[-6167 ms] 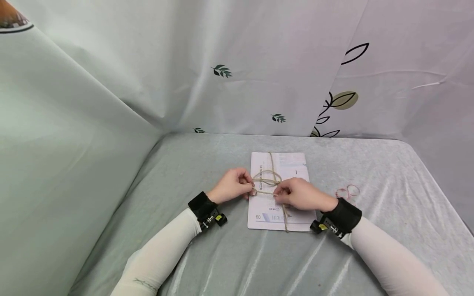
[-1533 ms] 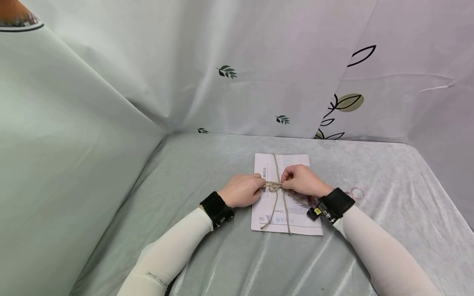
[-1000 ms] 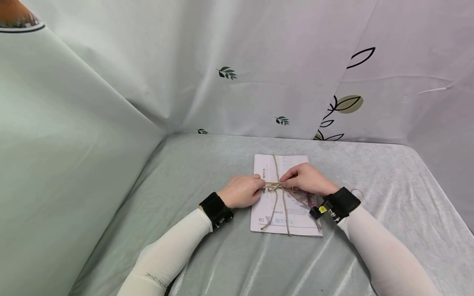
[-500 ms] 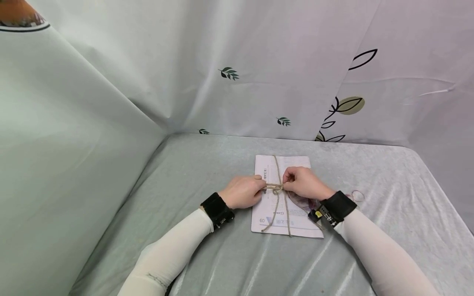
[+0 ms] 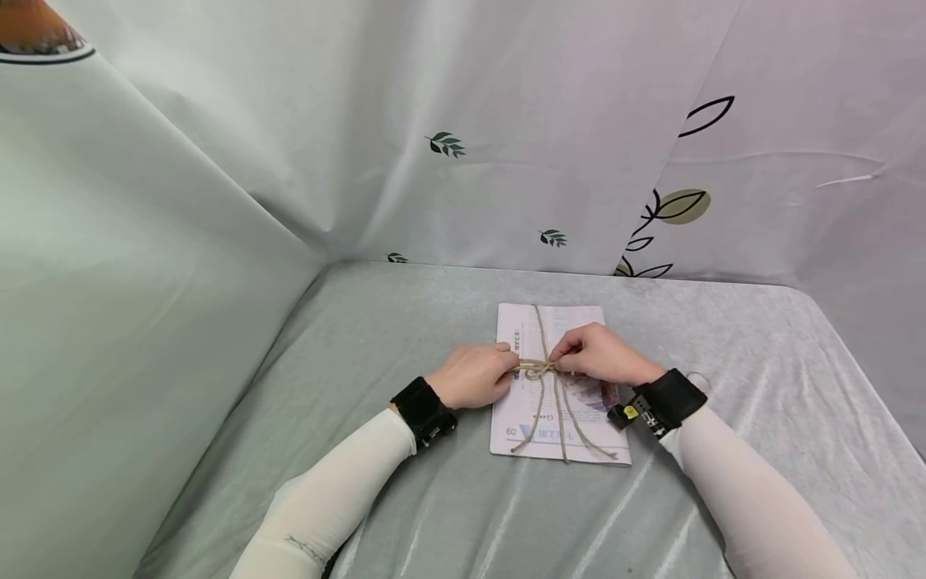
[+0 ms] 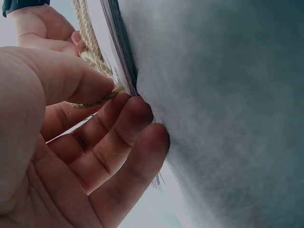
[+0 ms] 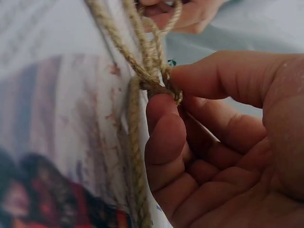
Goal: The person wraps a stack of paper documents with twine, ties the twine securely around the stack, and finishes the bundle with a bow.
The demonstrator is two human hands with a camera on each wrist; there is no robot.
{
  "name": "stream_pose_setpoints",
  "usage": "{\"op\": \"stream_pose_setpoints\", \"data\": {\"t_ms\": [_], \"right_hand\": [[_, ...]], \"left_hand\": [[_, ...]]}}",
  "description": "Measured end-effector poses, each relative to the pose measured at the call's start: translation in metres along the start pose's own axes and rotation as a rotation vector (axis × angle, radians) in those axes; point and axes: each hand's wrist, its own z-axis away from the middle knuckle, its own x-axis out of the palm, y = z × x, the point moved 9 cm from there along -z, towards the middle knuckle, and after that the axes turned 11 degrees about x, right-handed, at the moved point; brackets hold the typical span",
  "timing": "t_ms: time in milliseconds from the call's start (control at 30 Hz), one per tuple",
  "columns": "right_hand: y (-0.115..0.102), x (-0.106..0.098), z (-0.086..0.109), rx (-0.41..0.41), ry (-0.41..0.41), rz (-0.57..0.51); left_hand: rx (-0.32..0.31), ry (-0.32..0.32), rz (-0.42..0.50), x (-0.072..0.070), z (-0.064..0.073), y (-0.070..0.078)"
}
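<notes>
A flat stack of printed paper [image 5: 521, 410] lies on the cloth, with twine [image 5: 542, 402] crossing it and knotted near its middle. My left hand [image 5: 473, 375] is at the stack's left edge; in the left wrist view its thumb [image 6: 76, 80] and fingers pinch a twine loop [image 6: 97, 102]. At the knot, my right hand [image 5: 599, 354] pinches the twine between thumb and forefinger, with the knot [image 7: 154, 83] close in the right wrist view. Several twine strands trail down the lower half of the sheet. The right fingertips hide part of the knot.
Grey cloth [image 5: 405, 322] covers the table beneath the stack. A thin pinkish ring [image 5: 700, 379] lies right of it, partly behind the right wrist strap [image 5: 669, 400]. Pale sheeting [image 5: 463, 201] with leaf prints hangs behind and to the left.
Over several seconds the wide loop has drawn down to a small knot, and the left hand has turned palm down. Lately a loose twine end has dropped onto the stack's lower right.
</notes>
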Motion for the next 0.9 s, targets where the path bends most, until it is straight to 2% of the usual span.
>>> {"op": "stream_pose_setpoints", "data": {"t_ms": [167,433,733,900], "right_hand": [[0.007,-0.003,-0.002,0.068,0.003,-0.049],[0.016,-0.003,-0.003,0.173,0.031,-0.19],[0.023,0.0,-0.003,0.249,-0.005,-0.504],[0.028,0.004,-0.005,0.288,-0.072,-0.71]], "left_hand": [[0.0,0.001,0.002,0.001,0.0,0.0],[0.004,0.009,-0.011,0.001,0.001,-0.001],[0.004,0.009,-0.017,0.001,0.0,-0.001],[0.007,0.018,-0.016,-0.001,0.0,0.0]]}}
